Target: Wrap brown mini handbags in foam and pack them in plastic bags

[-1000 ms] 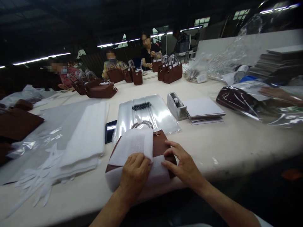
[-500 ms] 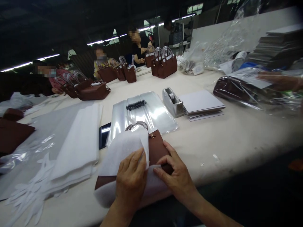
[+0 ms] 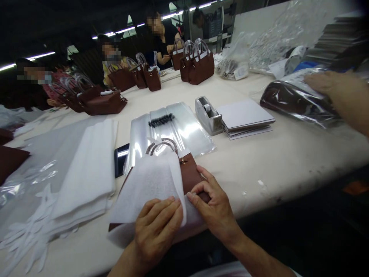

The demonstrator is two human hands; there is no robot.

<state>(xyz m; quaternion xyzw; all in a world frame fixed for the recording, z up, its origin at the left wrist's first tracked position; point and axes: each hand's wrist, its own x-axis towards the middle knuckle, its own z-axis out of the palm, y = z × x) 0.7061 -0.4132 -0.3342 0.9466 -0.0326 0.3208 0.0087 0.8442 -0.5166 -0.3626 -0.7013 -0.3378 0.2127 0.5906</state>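
Observation:
A brown handbag (image 3: 191, 171) lies on the table before me, its handles (image 3: 163, 144) pointing away. A thin white wrapping sheet (image 3: 150, 179) covers most of its front; the right part with a gold clasp (image 3: 183, 161) is bare. My left hand (image 3: 158, 225) is closed on the sheet's loose edge low on the bag, its thumb hidden. My right hand (image 3: 215, 206) holds another part of the sheet between thumb and bent fingers at the bag's lower right corner, with the forefinger along the bag's side.
Beyond the bag lie clear plastic sleeves (image 3: 193, 130), a tape dispenser (image 3: 208, 115) and white boards (image 3: 245, 113). White sheets (image 3: 86, 169) are stacked left, beside a dark phone-like slab (image 3: 121, 159). At right, another person's hand (image 3: 325, 82) rests on a plastic-covered brown bag (image 3: 288, 100). More handbags (image 3: 201, 67) stand farther back.
My left hand has moved down, drawing the sheet's loose edge lower over the bag. My right hand stays at the corner. The other person's hand has shifted on the plastic-covered bag. The view has shifted slightly.

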